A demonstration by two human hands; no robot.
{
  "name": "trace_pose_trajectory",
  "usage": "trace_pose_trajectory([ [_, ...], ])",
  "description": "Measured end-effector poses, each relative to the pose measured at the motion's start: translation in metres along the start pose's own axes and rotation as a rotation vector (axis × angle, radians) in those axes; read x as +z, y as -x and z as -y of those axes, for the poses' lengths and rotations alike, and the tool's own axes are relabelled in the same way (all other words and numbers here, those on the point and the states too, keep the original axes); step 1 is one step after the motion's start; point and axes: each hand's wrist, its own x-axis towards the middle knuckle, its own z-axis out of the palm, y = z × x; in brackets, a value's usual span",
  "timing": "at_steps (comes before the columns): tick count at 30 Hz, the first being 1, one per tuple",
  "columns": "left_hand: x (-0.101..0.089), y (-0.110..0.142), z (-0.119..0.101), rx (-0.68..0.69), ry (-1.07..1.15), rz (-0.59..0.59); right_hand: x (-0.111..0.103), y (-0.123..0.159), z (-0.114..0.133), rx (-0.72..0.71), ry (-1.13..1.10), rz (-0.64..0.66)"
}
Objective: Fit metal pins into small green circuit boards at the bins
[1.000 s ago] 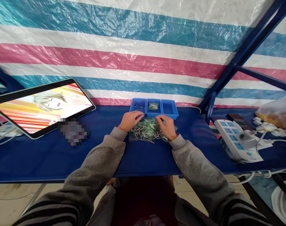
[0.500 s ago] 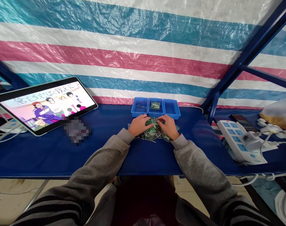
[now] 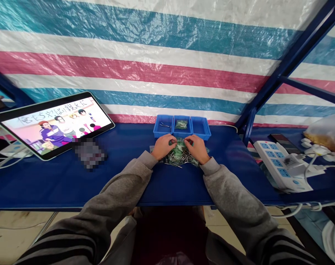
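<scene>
My left hand [image 3: 164,146] and my right hand [image 3: 197,147] face each other over a heap of slim metal pins [image 3: 181,160]. Thumb and fingers are pinched together on both hands. A small clear-green plastic bag [image 3: 179,144] lies between the fingertips, its upper edges apparently caught in both pinches. Its exact outline blurs into the green plastic and pins below. Just beyond my hands is a row of blue trays: the left tray [image 3: 163,127] has a few thin metal pieces, and the middle one holds a filled green bag [image 3: 181,124].
A right-hand blue tray [image 3: 200,127] completes the row. At the left leans a tablet [image 3: 57,125] playing a cartoon, with a pixelated item [image 3: 90,154] before it. A power strip [image 3: 280,165] with plugs and cables lies right. Striped sheeting [image 3: 167,73] hangs behind the blue table [image 3: 123,140].
My left fingertips have curled in and drawn back slightly from the bag's middle. The right hand stays nearly in place. The view has shifted very slightly.
</scene>
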Motion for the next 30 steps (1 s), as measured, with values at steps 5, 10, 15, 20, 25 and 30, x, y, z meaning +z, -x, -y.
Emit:
trace_pose_trajectory([
  [5,-0.010,-0.003,0.000,0.015,0.141,-0.079,-0.001,0.000,0.001,0.007,-0.031,-0.036],
  [10,-0.018,-0.001,-0.005,-0.029,0.319,-0.203,0.001,0.000,0.002,0.005,-0.094,-0.041],
  [15,-0.016,0.004,-0.016,-0.045,0.465,-0.257,-0.001,0.000,0.009,-0.015,-0.213,-0.007],
  [20,-0.009,0.005,-0.017,-0.092,0.555,-0.187,-0.009,-0.001,0.015,-0.015,-0.245,-0.002],
  [25,-0.007,0.003,-0.011,-0.131,0.661,-0.101,-0.012,0.001,0.019,0.039,-0.262,0.045],
  [30,-0.009,0.003,-0.010,-0.249,0.919,0.016,-0.015,0.001,0.021,-0.165,-0.293,-0.022],
])
